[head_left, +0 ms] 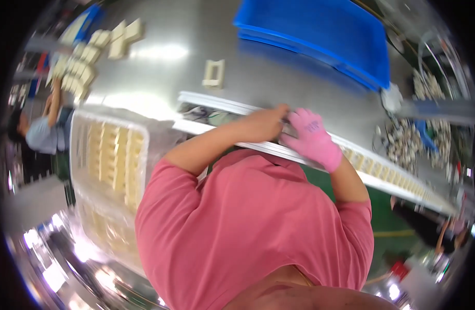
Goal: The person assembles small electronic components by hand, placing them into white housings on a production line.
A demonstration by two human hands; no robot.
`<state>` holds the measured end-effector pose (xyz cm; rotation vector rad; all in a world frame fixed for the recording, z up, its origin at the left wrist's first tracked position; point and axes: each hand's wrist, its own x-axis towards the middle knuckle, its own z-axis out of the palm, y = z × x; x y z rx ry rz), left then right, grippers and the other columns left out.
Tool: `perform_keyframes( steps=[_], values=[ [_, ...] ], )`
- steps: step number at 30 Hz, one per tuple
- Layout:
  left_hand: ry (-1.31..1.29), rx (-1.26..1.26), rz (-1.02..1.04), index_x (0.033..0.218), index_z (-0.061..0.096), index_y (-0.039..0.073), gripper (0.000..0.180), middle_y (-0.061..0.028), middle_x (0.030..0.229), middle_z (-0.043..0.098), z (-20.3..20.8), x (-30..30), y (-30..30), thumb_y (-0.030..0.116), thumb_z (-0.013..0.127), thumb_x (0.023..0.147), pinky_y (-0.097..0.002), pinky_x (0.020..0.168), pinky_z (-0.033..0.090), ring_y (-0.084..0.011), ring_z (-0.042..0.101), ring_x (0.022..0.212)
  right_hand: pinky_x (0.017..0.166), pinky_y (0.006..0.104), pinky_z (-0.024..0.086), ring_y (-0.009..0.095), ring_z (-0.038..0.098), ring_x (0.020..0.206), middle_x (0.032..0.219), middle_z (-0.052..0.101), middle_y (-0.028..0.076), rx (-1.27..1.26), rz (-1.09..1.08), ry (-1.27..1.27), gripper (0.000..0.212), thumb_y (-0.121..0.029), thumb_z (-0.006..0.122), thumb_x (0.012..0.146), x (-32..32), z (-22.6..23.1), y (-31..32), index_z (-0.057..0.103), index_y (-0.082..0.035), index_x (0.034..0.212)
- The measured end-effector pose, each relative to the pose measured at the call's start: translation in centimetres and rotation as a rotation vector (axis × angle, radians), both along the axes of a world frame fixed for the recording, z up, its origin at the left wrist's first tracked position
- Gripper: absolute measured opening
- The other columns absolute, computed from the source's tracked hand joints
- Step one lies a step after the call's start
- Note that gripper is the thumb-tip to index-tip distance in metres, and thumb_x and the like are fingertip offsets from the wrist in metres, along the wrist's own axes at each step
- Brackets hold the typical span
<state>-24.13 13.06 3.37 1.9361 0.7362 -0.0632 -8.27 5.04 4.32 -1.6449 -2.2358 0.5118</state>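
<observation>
A long white channel [421,190] runs slantwise in front of my body, with a row of small cream parts along its right stretch. My left hand [264,124] is bare and bent over the channel, its fingers drawn together. Beside it, my right hand [314,140] wears a pink glove, with its fingers curled and its thumb pointing toward the left fingertips. The two hands almost meet; whatever lies between them is too small and covered to make out. Beyond the channel, a cream rectangular frame [207,82] lies alone on the metal table.
A large blue tray [312,28] sits at the far right of the metal table [170,31]. Cream blocks [77,67] are heaped at the far left, near another person [43,124]. A clear-lined crate [82,150] of cream parts stands at my left. Piled small parts [405,144] lie right.
</observation>
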Motion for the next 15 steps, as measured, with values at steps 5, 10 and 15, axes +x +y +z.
perform_keyframes(
  steps=[5, 10, 15],
  values=[
    [-0.296, -0.164, 0.102, 0.126, 0.029, 0.003, 0.049, -0.0203, 0.098, 0.056, -2.0, 0.0, -2.9, 0.013, 0.049, 0.082, -0.0364, 0.078, 0.044, -0.0286, 0.056, 0.091, 0.074, 0.0396, 0.037, 0.031, 0.049, 0.086, 0.087, 0.05, 0.012, -0.03, 0.191, -0.018, 0.03, -0.023, 0.061, 0.069, 1.5, -0.5, -0.4, 0.053, -0.008, 0.093],
    [-0.431, -0.306, 0.238, 0.125, 0.032, 0.002, 0.047, -0.0147, 0.1, 0.056, -1.1, -4.4, -3.6, 0.015, 0.051, 0.084, -0.0307, 0.077, 0.045, -0.0201, 0.055, 0.092, 0.073, 0.0383, 0.038, 0.03, 0.05, 0.083, 0.083, 0.05, 0.011, -0.332, 0.395, -0.143, 0.029, -0.027, 0.059, 0.071, 1.4, 1.2, 2.9, 0.054, -0.008, 0.092],
    [-0.731, -0.085, 1.029, 0.12, 0.041, 0.003, 0.038, -0.0101, 0.102, 0.056, -1.5, -13.4, -5.3, 0.013, 0.05, 0.085, -0.0298, 0.085, 0.041, -0.0184, 0.052, 0.099, 0.065, 0.0361, 0.041, 0.028, 0.051, 0.072, 0.077, 0.051, 0.012, -0.07, 0.561, -0.088, 0.026, -0.019, 0.057, 0.072, -1.6, 4.0, 6.2, 0.057, -0.004, 0.093]
  ],
)
